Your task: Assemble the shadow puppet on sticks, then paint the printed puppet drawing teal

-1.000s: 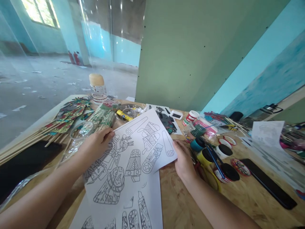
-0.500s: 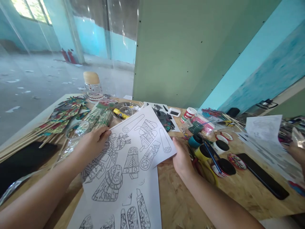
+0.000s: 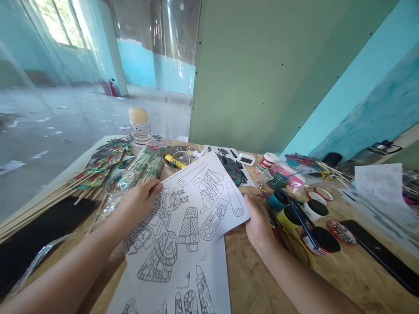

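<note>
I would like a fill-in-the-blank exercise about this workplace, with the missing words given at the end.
1. The left hand and the right hand hold a printed sheet made of ____.
2. The lid on the yellow jar is ____.
3. The large panel behind the table is ____.
4. In this view, the clear bottle stands to the ____ of that panel.

Missing words: paper; black; green; left.

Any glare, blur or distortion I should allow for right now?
Head view: the window is nearly blown out; head view: bright streaks of glare on the clear plastic sheeting; head view: wide-angle stretching toward the edges; head view: bold outlines on the upper printed sheet remain legible.
</note>
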`<state>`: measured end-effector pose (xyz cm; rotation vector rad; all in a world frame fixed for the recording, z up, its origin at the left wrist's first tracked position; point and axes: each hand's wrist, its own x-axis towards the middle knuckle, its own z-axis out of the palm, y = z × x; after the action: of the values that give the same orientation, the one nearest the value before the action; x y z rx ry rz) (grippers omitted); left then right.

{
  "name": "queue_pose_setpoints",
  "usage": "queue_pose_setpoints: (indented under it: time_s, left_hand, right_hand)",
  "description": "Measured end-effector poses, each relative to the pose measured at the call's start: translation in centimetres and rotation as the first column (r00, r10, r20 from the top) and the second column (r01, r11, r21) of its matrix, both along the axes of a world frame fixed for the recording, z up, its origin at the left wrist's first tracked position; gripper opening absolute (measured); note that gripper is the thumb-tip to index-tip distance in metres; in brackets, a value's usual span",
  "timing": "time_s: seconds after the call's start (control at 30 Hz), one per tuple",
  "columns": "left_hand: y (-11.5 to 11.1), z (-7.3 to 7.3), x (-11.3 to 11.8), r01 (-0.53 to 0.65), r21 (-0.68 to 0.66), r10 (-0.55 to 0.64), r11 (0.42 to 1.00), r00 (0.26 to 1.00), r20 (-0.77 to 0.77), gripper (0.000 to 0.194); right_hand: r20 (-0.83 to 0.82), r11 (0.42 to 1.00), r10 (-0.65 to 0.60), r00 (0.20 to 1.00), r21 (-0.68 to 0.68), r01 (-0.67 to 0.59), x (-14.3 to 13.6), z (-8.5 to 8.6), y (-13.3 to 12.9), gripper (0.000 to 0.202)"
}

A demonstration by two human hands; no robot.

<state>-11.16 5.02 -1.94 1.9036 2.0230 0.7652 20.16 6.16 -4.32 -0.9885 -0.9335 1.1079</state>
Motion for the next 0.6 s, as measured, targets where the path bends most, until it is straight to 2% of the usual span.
queue_pose_setpoints:
  time_s: [0.2, 0.4, 0.5, 0.6]
  left_hand:
    - [0.22, -0.78, -0.45, -0.004, 0.020, 0.003, 1.000, 0.999, 0.037, 0.034]
    - [0.32, -0.94, -0.47, -0.069, 0.038, 0.066, 0.997, 0.995, 0.077, 0.032]
    - [0.27, -0.82, -0.42, -0.085, 0.040, 0.081, 0.996, 0.992, 0.092, 0.030]
    - [0.22, -0.74, -0.41, -0.082, 0.038, 0.078, 0.996, 0.992, 0.103, 0.029]
  right_hand:
    - [0.005, 0.998, -0.060, 0.998, 0.005, 0.060, 0.56, -0.71, 0.37, 0.022]
    - [0.024, 0.996, 0.054, 0.998, 0.068, -0.055, 0.67, -0.92, 0.63, 0.031]
    - [0.109, 0.992, 0.111, 0.988, 0.055, -0.117, 0.57, -0.85, 0.54, 0.034]
    - [0.247, 0.991, 0.123, 0.961, 0.013, -0.130, 0.72, -0.92, 0.37, 0.028]
